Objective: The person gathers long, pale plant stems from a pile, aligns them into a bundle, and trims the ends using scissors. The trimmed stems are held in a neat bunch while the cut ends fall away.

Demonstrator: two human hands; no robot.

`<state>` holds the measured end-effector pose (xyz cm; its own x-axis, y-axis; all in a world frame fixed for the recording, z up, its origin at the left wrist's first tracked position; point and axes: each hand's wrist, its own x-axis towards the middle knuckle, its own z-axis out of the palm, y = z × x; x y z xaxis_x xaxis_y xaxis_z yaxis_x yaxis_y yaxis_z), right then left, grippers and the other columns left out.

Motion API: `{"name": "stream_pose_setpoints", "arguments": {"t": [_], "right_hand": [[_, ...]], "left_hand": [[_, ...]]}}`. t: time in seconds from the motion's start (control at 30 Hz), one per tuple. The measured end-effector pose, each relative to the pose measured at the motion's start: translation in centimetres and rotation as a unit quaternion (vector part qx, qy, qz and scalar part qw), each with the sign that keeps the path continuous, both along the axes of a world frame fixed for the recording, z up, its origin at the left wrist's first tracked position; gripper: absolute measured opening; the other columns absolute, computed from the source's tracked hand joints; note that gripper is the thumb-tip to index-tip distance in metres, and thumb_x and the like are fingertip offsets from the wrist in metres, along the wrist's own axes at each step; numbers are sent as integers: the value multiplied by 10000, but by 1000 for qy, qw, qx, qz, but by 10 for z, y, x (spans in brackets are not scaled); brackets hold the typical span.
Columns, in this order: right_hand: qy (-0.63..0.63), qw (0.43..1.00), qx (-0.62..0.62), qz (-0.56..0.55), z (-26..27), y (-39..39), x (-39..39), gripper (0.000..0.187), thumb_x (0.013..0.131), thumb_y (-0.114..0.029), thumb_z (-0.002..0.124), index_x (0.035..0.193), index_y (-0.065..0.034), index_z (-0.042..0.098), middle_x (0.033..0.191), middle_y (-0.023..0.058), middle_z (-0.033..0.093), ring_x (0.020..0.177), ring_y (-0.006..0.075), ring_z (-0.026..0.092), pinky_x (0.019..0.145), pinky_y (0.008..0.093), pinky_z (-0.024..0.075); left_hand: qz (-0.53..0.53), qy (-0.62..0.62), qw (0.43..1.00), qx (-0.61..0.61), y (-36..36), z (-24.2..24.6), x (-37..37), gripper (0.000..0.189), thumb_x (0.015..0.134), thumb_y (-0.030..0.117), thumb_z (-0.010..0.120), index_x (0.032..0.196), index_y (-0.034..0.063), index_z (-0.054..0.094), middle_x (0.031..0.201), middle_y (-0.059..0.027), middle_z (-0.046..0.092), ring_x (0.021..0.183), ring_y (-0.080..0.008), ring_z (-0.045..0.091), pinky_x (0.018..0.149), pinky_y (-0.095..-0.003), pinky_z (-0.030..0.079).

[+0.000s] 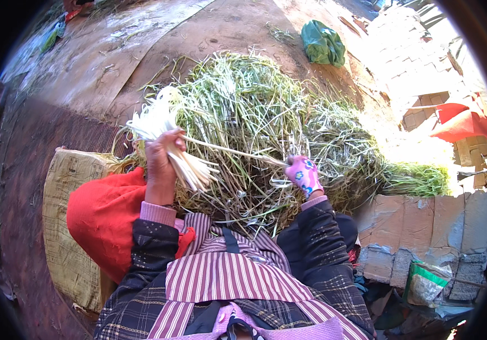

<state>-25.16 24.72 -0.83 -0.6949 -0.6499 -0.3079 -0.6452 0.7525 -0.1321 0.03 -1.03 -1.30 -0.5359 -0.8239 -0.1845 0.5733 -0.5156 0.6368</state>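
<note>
My bare left hand [163, 155] is closed around a thick bundle of pale, peeled-looking plant stalks [194, 170]. The bundle's loops fan out above the fist and its cut ends stick out below. One thin stalk [230, 149] stretches from the bundle across to my right hand [303, 174], which wears a pink glove with flowers and pinches the stalk's darker end. Beneath and beyond both hands spreads a large heap of green and withered stalks [243, 102], tangled at its near side. My right fingertips are partly hidden by blur and the glove.
A yellow, printed carton or wrapped block [71, 216] stands at my left, beside red cloth [103, 212] over my knee. On the right are a brick ledge [413, 216], a green bundle [417, 176] and an open packet [428, 282]. A green plastic bag [323, 44] lies beyond the heap.
</note>
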Motion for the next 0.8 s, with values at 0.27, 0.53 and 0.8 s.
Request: {"name": "stream_pose_setpoints", "arguments": {"t": [0.27, 0.53, 0.8], "right_hand": [[4, 976, -84, -200, -23, 98, -129, 440, 726, -180, 616, 1141, -37, 643, 1048, 180, 665, 969, 286, 650, 872, 364, 501], [-299, 854, -425, 37, 2, -23, 44, 585, 802, -48, 711, 1330, -30, 459, 1364, 158, 489, 1258, 268, 485, 1010, 345, 448], [-418, 807, -379, -177, -7, -19, 105, 140, 940, -91, 530, 984, -64, 661, 792, 73, 663, 630, 61, 616, 477, 161, 478]], "left_hand": [[16, 98, 993, 60, -17, -15, 12, 137, 783, -15, 634, 897, -83, 603, 774, -132, 627, 576, -147, 560, 530, -271, 488], [-15, -18, 1000, 7, -5, -24, -4, 134, 788, -1, 633, 890, -86, 615, 779, -138, 643, 577, -147, 575, 518, -271, 498], [-33, -60, 998, 6, -4, -14, 0, 223, 823, 31, 669, 1013, -72, 612, 954, -164, 688, 670, -154, 640, 490, -255, 528]]}}
